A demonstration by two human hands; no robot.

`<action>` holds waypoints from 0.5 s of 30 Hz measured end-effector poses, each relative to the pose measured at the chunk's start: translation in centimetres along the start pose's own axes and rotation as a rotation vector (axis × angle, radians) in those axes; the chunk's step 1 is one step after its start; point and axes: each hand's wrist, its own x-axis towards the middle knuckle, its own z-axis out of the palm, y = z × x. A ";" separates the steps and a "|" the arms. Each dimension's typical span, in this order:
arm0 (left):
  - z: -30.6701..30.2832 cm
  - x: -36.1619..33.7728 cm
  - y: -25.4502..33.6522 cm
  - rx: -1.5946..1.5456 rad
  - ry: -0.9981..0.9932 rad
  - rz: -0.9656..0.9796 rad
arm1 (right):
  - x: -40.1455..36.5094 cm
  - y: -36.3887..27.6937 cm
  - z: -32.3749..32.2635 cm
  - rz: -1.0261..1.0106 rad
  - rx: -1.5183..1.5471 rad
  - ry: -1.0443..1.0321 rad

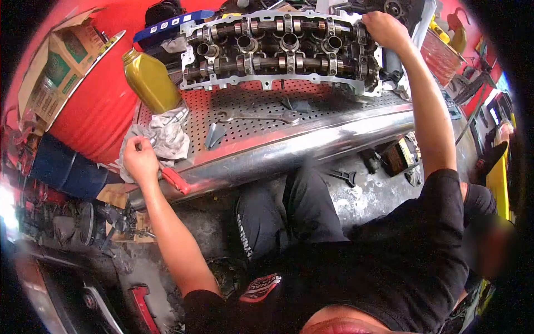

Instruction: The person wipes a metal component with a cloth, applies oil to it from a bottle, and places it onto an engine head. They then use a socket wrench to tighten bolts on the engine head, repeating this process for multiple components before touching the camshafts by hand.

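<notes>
Cylinder head (278, 50): grey metal, two camshafts uppermost, lying flat across the far part of the perforated bench (250, 117). Red-handled tool (175, 179): handle projects over the bench's front rail, just beside a crumpled rag (167, 136); working end hidden.

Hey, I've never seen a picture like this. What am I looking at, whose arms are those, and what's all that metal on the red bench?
This is one picture from a camera worn on a person's head, looking down past their own chest and legs. There is no machine; both arms belong to that person. In front is a red perforated bench. On it lie an engine cylinder head with two camshafts showing, a gold oil bottle, a crumpled rag and a flat wrench. The left hand is closed on a red-handled tool at the bench's near edge, beside the rag. The right hand rests on the right end of the cylinder head; it is unclear whether it grips it.
</notes>
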 end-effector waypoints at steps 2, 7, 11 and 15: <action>-0.4 -0.2 1.1 -0.007 0.005 -0.031 | -3.9 -4.9 -4.4 0.272 0.201 0.078; -0.1 -0.2 0.0 0.029 0.008 -0.023 | -10.8 -7.9 -5.6 0.376 0.409 0.153; -0.2 -0.1 -0.1 0.044 -0.028 -0.011 | -5.9 -4.3 -6.4 0.427 0.383 0.166; 0.1 -0.2 -0.2 0.001 0.000 0.016 | -2.8 -4.0 -4.7 0.223 0.184 -0.009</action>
